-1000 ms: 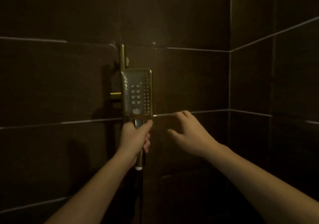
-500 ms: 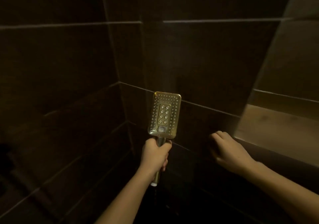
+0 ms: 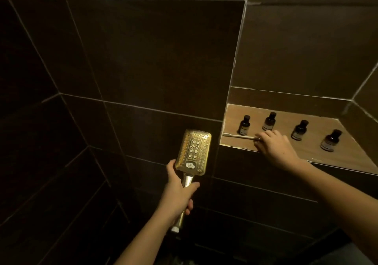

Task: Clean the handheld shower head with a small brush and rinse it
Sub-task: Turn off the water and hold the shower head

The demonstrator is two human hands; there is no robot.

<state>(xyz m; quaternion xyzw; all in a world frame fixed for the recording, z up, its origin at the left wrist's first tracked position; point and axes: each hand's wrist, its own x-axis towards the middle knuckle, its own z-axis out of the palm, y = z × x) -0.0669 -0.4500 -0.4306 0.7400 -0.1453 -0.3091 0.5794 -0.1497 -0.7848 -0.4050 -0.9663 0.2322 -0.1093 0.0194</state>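
Four small dark bottles [image 3: 244, 124] stand in a row on the shelf of the tiled niche [image 3: 233, 142] at the right, well spaced from each other, and I'm looking straight down at both hands at work in a very dim shower. Left hand [image 3: 177, 195] is wrapped tight round the gold handle of the shower head [image 3: 194, 152], thumb up against the lower left corner of the rectangular face; the head is upright, tilted a touch to the right, nozzle side facing me, held out in front of the dark wall tiles [image 3: 143, 60] and just left of the niche. Right hand [image 3: 274, 146] is reaching into the niche, fingertips [image 3: 258, 139] pinched down on the near end of the small brush [image 3: 238, 136]. That brush lies flat along the front of the shelf, pale handle, bristle end pointing left toward the niche's left wall, in front of the two leftmost bottles. Whether the brush is lifted off the shelf or resting on it, I can't tell from here. Hands are well apart, one on each item
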